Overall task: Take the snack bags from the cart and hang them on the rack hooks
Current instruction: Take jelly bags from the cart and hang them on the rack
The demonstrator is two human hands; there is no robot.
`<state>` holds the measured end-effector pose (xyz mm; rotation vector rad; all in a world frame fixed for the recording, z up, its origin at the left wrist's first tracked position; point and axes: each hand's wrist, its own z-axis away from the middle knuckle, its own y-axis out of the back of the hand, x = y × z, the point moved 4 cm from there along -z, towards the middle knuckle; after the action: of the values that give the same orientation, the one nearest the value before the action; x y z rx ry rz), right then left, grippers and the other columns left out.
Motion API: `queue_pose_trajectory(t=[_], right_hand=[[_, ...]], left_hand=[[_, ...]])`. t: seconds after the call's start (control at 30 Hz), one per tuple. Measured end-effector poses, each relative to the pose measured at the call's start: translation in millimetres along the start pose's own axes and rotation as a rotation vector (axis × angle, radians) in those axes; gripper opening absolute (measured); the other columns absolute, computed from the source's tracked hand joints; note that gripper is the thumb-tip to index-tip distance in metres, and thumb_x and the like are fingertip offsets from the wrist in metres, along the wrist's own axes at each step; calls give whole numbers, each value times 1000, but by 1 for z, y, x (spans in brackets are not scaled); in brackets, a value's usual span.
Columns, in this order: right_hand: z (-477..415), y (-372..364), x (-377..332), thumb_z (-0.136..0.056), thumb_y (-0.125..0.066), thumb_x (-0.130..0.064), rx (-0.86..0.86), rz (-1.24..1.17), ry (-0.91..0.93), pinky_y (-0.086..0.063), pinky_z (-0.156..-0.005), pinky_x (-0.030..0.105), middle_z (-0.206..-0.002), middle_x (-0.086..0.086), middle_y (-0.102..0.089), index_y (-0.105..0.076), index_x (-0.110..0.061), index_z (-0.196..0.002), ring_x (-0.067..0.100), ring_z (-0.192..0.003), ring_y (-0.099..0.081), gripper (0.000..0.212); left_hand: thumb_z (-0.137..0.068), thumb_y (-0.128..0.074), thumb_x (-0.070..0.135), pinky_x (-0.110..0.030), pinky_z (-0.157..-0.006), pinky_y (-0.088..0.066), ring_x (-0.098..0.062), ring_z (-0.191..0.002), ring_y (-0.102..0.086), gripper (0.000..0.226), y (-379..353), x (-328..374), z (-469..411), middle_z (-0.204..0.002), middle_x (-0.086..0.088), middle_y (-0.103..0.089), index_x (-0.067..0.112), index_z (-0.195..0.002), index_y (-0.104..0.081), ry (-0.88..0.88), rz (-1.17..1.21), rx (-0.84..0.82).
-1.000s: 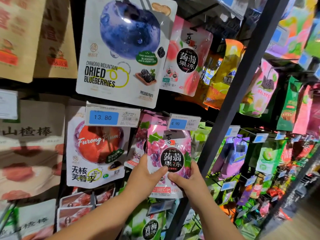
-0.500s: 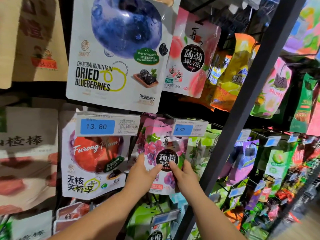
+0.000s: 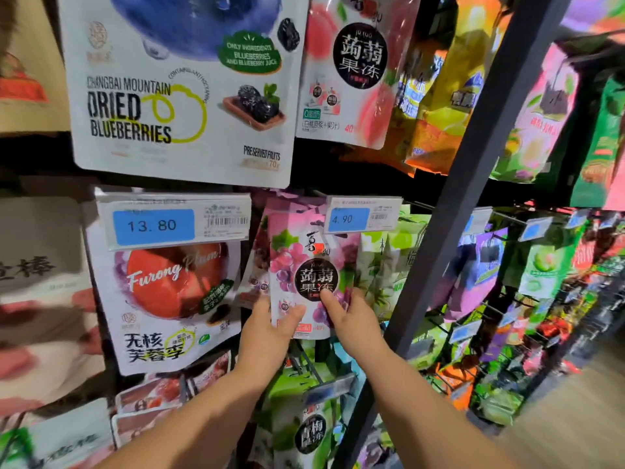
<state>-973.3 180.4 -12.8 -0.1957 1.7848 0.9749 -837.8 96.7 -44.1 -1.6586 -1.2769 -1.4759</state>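
A pink grape jelly bag [image 3: 297,262] with a black round label hangs at the rack, its top tucked behind the 4.90 price tag [image 3: 363,216]. My left hand [image 3: 270,330] grips its lower left corner, thumb across the front. My right hand [image 3: 351,319] pinches the lower right edge, thumb on the black label. The hook itself is hidden behind the tag. More bags of the same kind sit behind it. The cart is not in view.
Dried blueberries bag [image 3: 182,96] and a peach jelly bag [image 3: 355,69] hang above. A plum bag [image 3: 169,299] under the 13.80 tag [image 3: 176,221] hangs left. A dark upright post [image 3: 473,181] stands just right; green bags [image 3: 307,428] hang below.
Both hands have raised the grape jelly bag up the rack; its top now sits behind the 4.90 tag. The view has moved closer to the rack.
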Motion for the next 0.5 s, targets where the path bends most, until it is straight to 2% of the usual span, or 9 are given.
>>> queue_pose_trajectory(t=[0.1,0.2,0.23,0.3,0.33,0.37,0.43,0.5], right_hand=[[14,-2,10,-88,-56,-59,-14,-13,1,-38,-71,29,-87,-1,-60,-54,-11,-99,18,-83,-57,49],[36,-1,23,-96,-50,-50,-64,37,-43,-32,-62,28,-80,1,-53,-46,-15,-91,23,-81,-54,36],[43,0,28,-97,-46,-50,-93,44,-65,-34,-64,26,-86,5,-57,-47,-16,-96,26,-88,-57,34],[57,2,43,-98,-41,-54,-132,30,-121,-40,-82,28,-115,11,-62,-48,-15,-127,26,-112,-58,49],[65,3,51,-98,-39,-56,-133,25,-154,-40,-91,30,-128,9,-59,-43,-15,-138,25,-119,-55,58],[72,5,59,-98,-37,-56,-131,28,-174,-40,-95,31,-131,6,-58,-41,-16,-142,23,-121,-54,60],[86,13,75,-98,-37,-56,-112,10,-171,-44,-93,35,-113,0,-62,-50,-19,-132,19,-106,-59,52],[101,25,93,-97,-39,-56,-76,-35,-192,-48,-88,41,-95,-2,-61,-56,-23,-115,19,-91,-60,41]], left_hand=[[-86,-67,41,-31,-82,-51,-3,-93,-64,28,-5,-17,8,-101,13,-69,31,-109,-57,43,30,-40],[-84,-65,47,-46,-82,-54,-15,-81,-67,27,-10,-36,20,-87,2,-69,26,-96,-52,137,29,-45],[-86,-65,44,-46,-80,-54,-18,-77,-66,29,-13,-40,26,-82,-3,-68,21,-96,-51,162,37,-45],[-90,-62,38,-37,-74,-52,-19,-68,-62,31,-21,-49,39,-73,-4,-63,12,-101,-49,224,44,-58],[-91,-60,39,-34,-70,-50,-19,-67,-62,29,-26,-54,46,-72,-3,-62,13,-101,-50,247,18,-70],[-90,-59,42,-32,-67,-49,-20,-68,-63,27,-32,-57,54,-73,-2,-62,18,-97,-49,252,-18,-84],[-84,-62,47,-30,-62,-44,-20,-67,-59,27,-45,-59,71,-71,1,-57,25,-83,-46,228,-31,-98],[-84,-64,36,-32,-61,-37,-20,-63,-47,27,-57,-58,85,-67,1,-45,26,-75,-41,147,12,-86]])
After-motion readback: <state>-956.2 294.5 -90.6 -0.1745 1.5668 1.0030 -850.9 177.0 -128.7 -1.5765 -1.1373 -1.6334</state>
